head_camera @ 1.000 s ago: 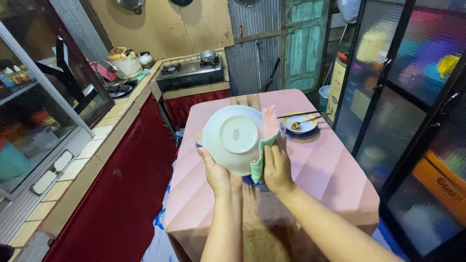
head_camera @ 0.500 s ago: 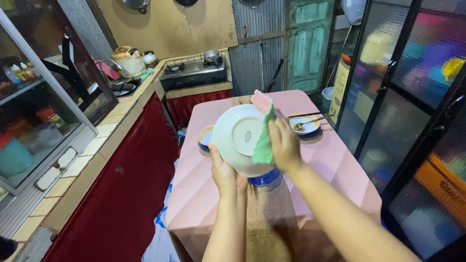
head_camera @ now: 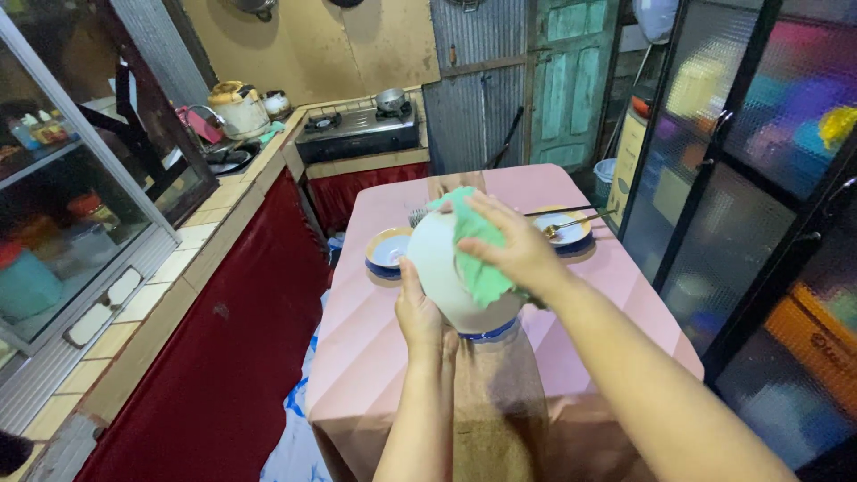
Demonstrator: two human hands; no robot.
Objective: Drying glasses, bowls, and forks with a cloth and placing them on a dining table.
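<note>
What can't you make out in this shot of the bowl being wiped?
Head view:
- Bowl: its base, covered by the green cloth and right hand.
- Blue-rimmed dish under the bowl: mostly hidden by it.
- Left hand: fingers behind the bowl.
- Far dish: contents too small.

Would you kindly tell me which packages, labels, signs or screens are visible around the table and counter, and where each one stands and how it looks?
Tall carton: on the floor by the right-hand glass cabinet, past the table; upright, pale yellow with dark print.
Small bottles: on the shelf behind the window at far left; tiny, with coloured labels, too blurred to describe further.
Orange printed panel: behind the textured cabinet glass at lower right; rectangular, orange.
No screens or signs show.
</note>
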